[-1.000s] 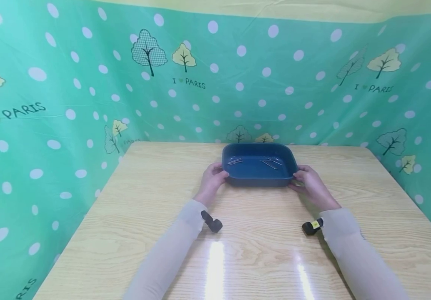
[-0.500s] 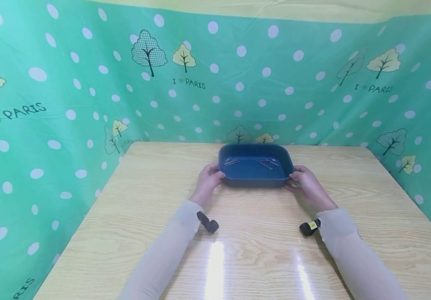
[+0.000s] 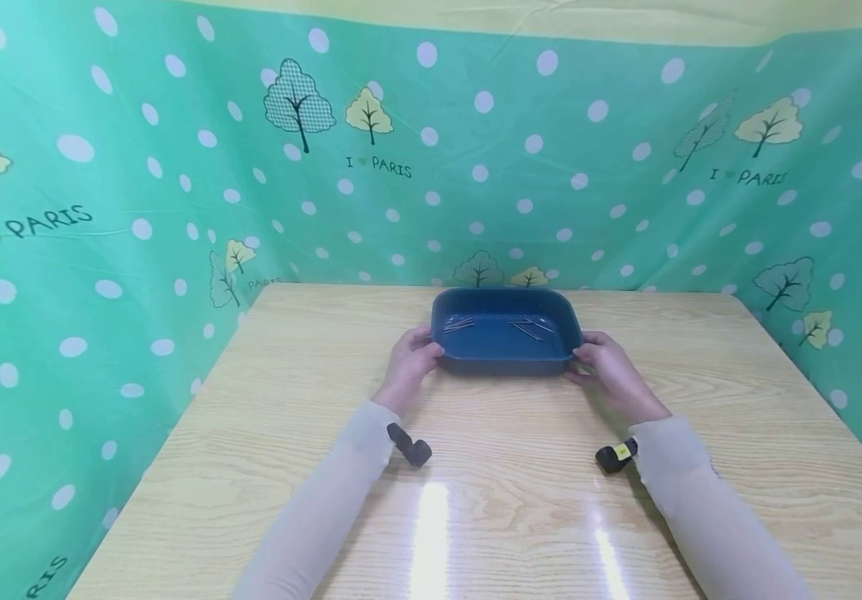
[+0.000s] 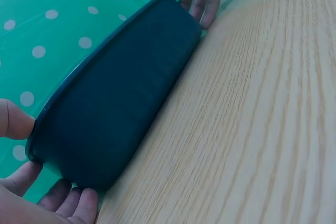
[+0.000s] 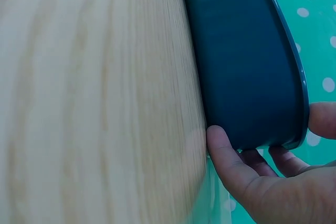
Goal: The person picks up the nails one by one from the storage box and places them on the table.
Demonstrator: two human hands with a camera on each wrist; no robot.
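A dark blue rectangular tray [image 3: 506,367] with rounded corners sits near the back of the table. My left hand [image 3: 407,367] grips its left end, thumb at the rim and fingers under and against the side, as the left wrist view shows on the tray wall [image 4: 115,82]. At the opposite end my right hand [image 3: 614,375] holds it the same way; in the right wrist view the fingertips [image 5: 218,137] press low on the wall near the tabletop. Inside lie several thin metallic sticks, one bunch [image 3: 458,325] at left and another bunch [image 3: 528,329] at right.
The pale wood table [image 3: 506,500] spreads out in front of the tray. A green dotted curtain [image 3: 476,167] hangs behind and along both sides. Black wrist cameras sit on the left cuff [image 3: 371,429] and the right cuff [image 3: 667,446].
The tray has slid a little to the left across the table, with both hands keeping their grip and moving along with it. The sticks inside travel with the tray.
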